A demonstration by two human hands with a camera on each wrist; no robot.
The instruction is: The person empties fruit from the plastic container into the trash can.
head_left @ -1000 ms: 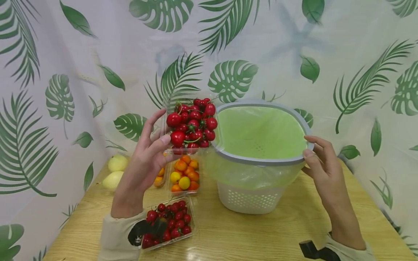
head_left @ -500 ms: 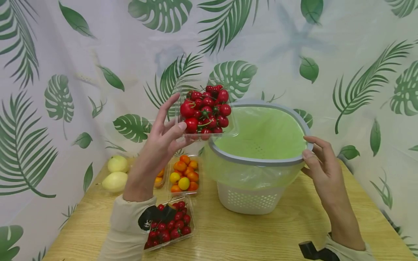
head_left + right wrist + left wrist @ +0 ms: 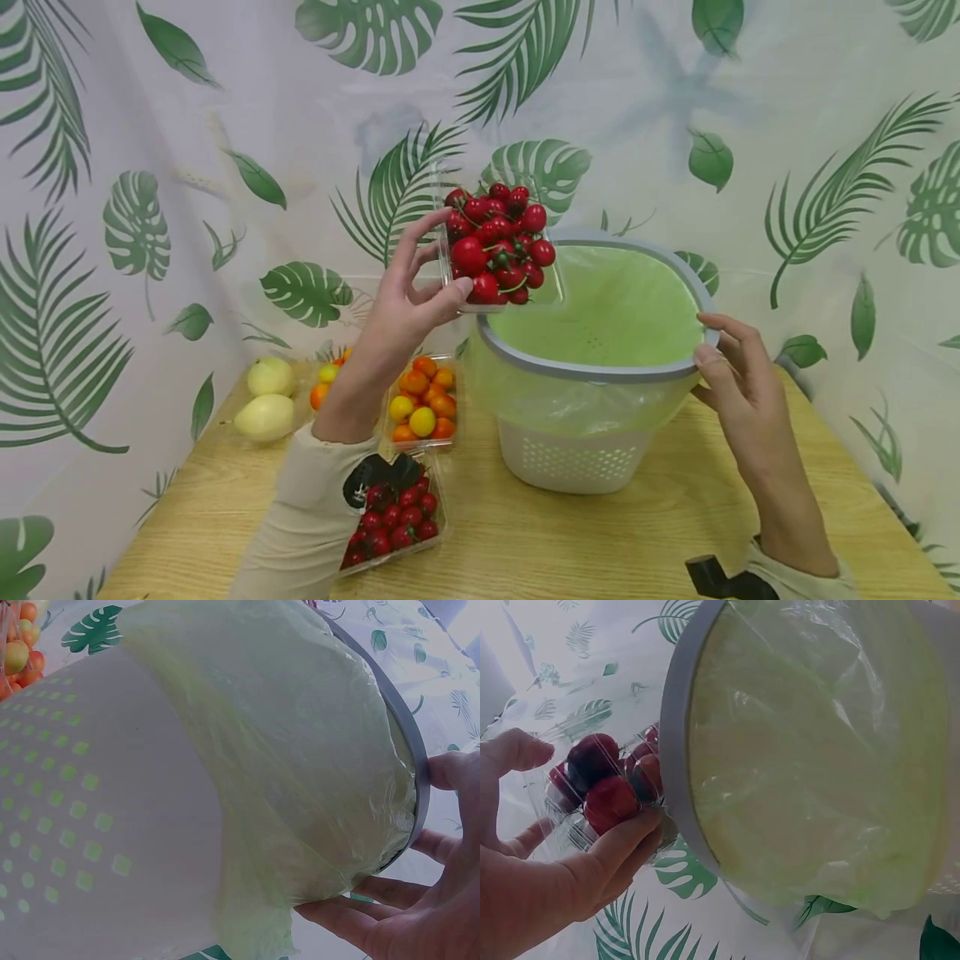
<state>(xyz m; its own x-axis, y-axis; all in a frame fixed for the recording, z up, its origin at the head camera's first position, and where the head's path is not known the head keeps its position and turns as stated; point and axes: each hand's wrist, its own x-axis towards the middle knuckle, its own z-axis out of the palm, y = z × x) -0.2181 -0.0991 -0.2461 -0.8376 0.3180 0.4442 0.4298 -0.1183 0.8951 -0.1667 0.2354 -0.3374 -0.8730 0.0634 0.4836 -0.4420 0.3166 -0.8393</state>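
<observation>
Bright head view, dim wrist views
The head view is evenly lit; both wrist views are hazy, whitening toward one upper corner. Pale glints streak the green liner (image 3: 810, 772), and the printed backdrop (image 3: 585, 108) looks slightly soft.

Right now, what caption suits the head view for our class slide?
Left grip holds a clear box of red fruit; right grip holds the grey rim of a green-lined basket.
</observation>
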